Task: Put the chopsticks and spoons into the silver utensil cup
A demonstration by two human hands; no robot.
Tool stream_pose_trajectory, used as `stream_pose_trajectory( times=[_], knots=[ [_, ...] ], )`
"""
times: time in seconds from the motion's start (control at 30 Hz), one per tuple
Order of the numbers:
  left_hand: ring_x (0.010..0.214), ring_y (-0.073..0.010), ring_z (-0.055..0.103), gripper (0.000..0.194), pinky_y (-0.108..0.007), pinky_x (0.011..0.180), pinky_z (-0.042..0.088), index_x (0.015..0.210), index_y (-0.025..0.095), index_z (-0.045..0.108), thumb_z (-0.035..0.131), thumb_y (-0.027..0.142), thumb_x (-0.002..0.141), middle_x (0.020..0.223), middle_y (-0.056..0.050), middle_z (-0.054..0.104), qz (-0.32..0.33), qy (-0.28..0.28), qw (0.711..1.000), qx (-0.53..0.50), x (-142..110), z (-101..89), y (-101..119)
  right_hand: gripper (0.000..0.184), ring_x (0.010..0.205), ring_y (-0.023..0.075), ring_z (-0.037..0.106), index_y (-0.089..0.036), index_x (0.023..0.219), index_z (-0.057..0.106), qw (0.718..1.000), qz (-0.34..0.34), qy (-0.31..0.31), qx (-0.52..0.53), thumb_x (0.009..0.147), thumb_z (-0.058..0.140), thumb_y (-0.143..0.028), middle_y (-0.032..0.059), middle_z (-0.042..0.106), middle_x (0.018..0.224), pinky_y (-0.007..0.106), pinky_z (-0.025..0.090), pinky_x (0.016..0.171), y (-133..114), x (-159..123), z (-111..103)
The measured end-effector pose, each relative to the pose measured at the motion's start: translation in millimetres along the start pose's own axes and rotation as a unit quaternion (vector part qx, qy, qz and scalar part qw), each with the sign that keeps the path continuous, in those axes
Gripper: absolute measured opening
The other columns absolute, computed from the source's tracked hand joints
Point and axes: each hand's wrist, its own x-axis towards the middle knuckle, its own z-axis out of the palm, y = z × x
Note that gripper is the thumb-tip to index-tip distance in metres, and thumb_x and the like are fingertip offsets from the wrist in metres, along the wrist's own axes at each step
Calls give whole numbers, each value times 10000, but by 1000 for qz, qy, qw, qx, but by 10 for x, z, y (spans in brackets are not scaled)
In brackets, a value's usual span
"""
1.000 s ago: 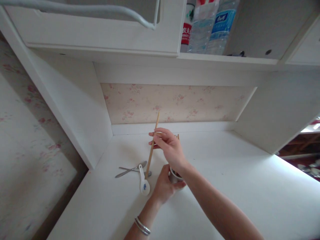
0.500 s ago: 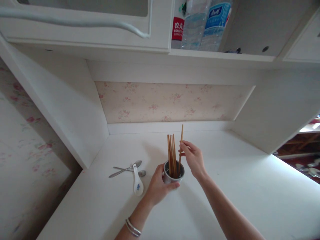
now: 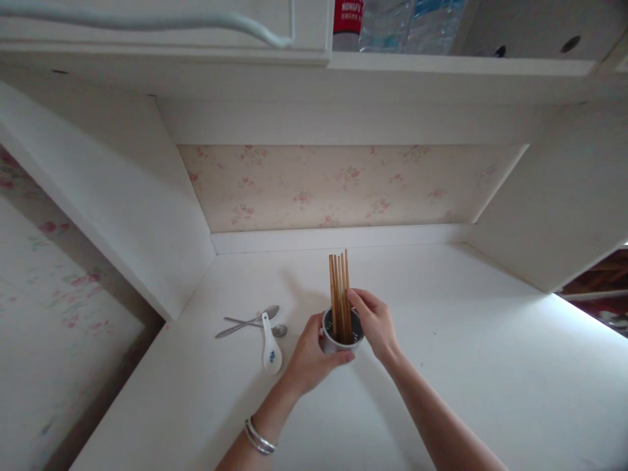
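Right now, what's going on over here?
A person's left hand holds a cup with several chopsticks standing in it. The right hand is at the rightmost of them; whether it grips that one is hard to tell. Off to the left, two crossed metal spoons and a white spoon lie on the counter.

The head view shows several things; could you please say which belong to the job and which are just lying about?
In use:
grey cup, in the left hand
chopsticks in it, right hand touching them

Not in use:
white spoon
two crossed metal spoons
bottles on the shelf
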Motion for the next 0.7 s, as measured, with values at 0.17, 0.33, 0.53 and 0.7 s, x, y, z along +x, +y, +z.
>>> stream_pose_trajectory(
  times=[0.17, 0.33, 0.53, 0.7],
  knots=[
    [1114, -291, 578, 715, -409, 950, 457, 1229, 206, 556, 866, 231, 585, 1221, -104, 614, 13, -4, 1000, 10, 1, -12, 16, 451, 1023, 252, 633, -200, 1086, 693, 984, 41, -93, 148, 860, 547, -563, 65, 719, 1056, 369, 485, 904, 122, -101, -15],
    [1134, -309, 559, 777, -419, 974, 448, 1301, 209, 530, 864, 276, 602, 1253, -113, 592, 29, -17, 999, 37, 3, -26, 63, 556, 894, 267, 693, -169, 910, 719, 945, 141, -165, 245, 882, 431, -643, 95, 742, 929, 395, 529, 846, 274, -227, 58],
    [1202, -328, 496, 741, -430, 1017, 434, 1296, 219, 560, 844, 362, 627, 1270, -117, 537, 60, 0, 991, 120, -1, 23, 78, 453, 875, 260, 687, -170, 895, 731, 934, 141, -137, 297, 862, 539, -578, 80, 748, 931, 375, 526, 838, 440, -194, 50],
    [1178, -303, 520, 720, -413, 984, 469, 1319, 233, 529, 800, 415, 677, 1294, -127, 510, 61, -12, 982, 180, -43, -45, 29, 401, 902, 252, 656, -161, 911, 744, 934, 118, -142, 306, 859, 587, -526, 76, 751, 943, 367, 494, 870, 484, -170, 30]
  ],
)
